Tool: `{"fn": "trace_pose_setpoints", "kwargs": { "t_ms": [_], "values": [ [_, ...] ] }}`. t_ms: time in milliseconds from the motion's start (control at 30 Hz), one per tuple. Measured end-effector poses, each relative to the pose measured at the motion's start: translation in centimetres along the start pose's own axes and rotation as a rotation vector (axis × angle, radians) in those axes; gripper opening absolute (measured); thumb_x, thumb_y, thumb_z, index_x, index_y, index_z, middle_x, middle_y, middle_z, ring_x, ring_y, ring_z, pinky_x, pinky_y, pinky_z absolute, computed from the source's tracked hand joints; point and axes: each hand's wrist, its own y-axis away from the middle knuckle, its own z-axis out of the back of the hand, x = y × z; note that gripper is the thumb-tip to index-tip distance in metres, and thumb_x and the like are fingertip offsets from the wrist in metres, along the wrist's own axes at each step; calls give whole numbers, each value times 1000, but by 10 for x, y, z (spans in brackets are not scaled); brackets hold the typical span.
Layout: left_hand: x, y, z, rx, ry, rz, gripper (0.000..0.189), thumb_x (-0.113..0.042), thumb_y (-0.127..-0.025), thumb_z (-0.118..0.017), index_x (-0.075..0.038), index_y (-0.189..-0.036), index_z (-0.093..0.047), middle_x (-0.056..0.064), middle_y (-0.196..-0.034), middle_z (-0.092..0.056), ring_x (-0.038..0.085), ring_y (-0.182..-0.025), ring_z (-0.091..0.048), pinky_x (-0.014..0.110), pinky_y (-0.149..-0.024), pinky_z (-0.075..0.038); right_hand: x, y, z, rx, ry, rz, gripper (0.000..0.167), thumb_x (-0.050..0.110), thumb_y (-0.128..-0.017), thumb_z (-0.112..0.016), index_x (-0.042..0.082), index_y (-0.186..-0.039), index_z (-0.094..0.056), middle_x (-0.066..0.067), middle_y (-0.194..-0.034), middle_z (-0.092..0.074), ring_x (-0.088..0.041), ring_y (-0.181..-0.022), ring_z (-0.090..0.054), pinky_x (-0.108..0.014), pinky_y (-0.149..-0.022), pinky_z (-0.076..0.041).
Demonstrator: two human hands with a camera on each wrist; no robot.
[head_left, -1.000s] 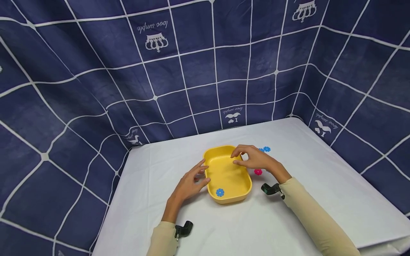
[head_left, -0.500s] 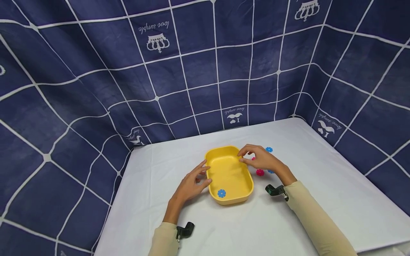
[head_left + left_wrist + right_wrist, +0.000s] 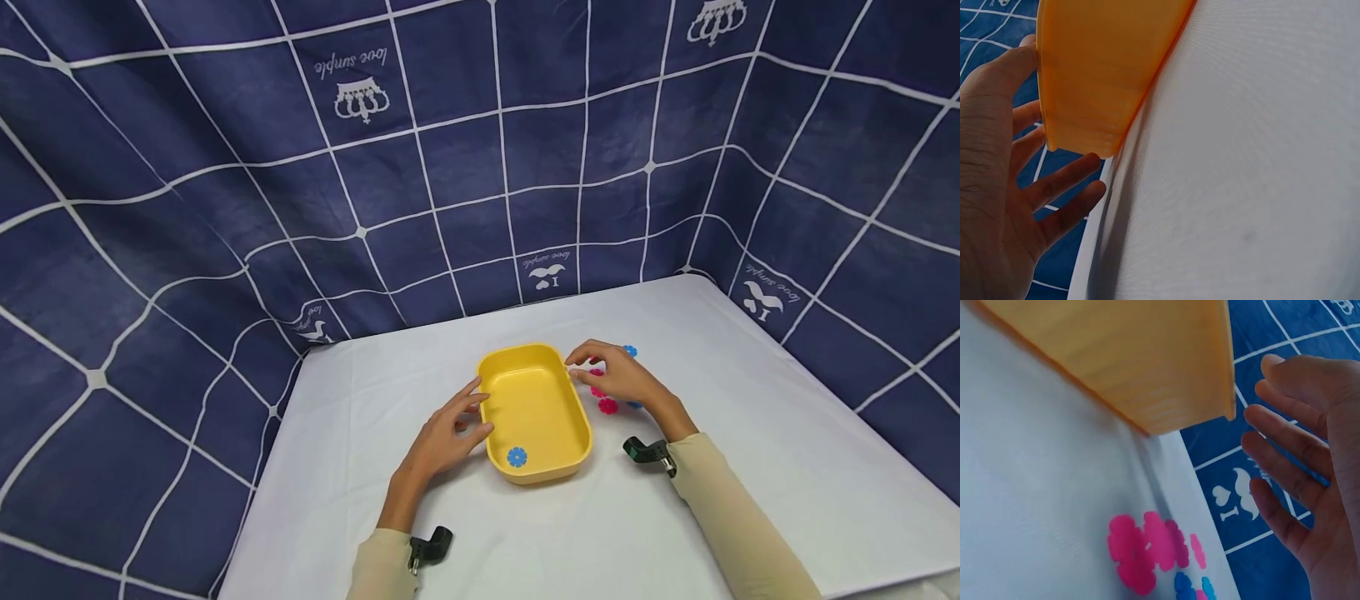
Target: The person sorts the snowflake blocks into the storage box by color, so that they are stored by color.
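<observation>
A yellow rectangular tray (image 3: 534,408) with rounded corners stands on the white cloth, with one blue flower-shaped plastic disc (image 3: 517,457) near its front left corner. My left hand (image 3: 444,435) rests at the tray's left rim, fingers spread and loosely bent. In the left wrist view, its thumb lies by the rim. My right hand (image 3: 619,375) hovers just outside the right rim. Nothing is between its relaxed fingers, which stand apart from the tray in the right wrist view. Below it lie several pink flower discs (image 3: 1129,553) and blue ones (image 3: 1183,585), partly hidden from the head camera.
White cloth (image 3: 360,400) covers the table. A dark blue curtain (image 3: 465,167) with white grid lines hangs behind and on both sides. Each wrist carries a small black camera, as on the right wrist camera (image 3: 647,452).
My right hand has moved right, from over the tray to outside its right rim. More pink discs show below it now. The left hand stays at the tray.
</observation>
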Motion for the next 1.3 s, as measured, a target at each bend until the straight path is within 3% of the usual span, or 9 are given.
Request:
{"fn": "trace_pose_setpoints", "kwargs": {
  "t_ms": [333,567,800,1033,1300],
  "values": [
    [-1,2,4,-13,-13,9,60,-48,-101,-75,-22,-154,-61,-17,-173,-36,17,-123,-67,44,-103,-60,-6,2,9,-54,33,-15,23,18,-100,-79,10,-122,-77,-5,-118,-74,-32,-114,-69,-58,-102,-57],
    [-2,1,4,-5,-5,10,61,-47,-101,-75,-22,-154,-60,-16,-173,-35,16,-124,-66,44,-103,-59,-13,8,19,-108,5,-129,26,17,-99,-80,8,-124,-77,-9,-122,-73,-35,-116,-68,-58,-104,-56],
    [0,-1,1,2,-2,8,61,-48,-101,-75,-22,-154,-60,-17,-173,-35,16,-125,-65,43,-103,-59,-24,16,25,-129,36,-178,27,17,-101,-78,7,-126,-76,-12,-126,-72,-37,-117,-67,-60,-106,-55],
    [1,-1,2,5,-4,10,63,-52,-101,-73,-22,-155,-59,-16,-174,-34,16,-126,-65,42,-103,-60,-29,21,32,-154,42,-186,26,15,-102,-76,5,-125,-76,-14,-127,-71,-37,-118,-65,-61,-109,-51],
    [0,-1,2,8,5,0,61,-48,-101,-75,-21,-154,-60,-13,-174,-35,15,-125,-65,43,-102,-60,-36,26,35,-174,53,-203,25,16,-101,-77,4,-123,-77,-14,-125,-72,-37,-116,-65,-60,-105,-53]
  ]
}}
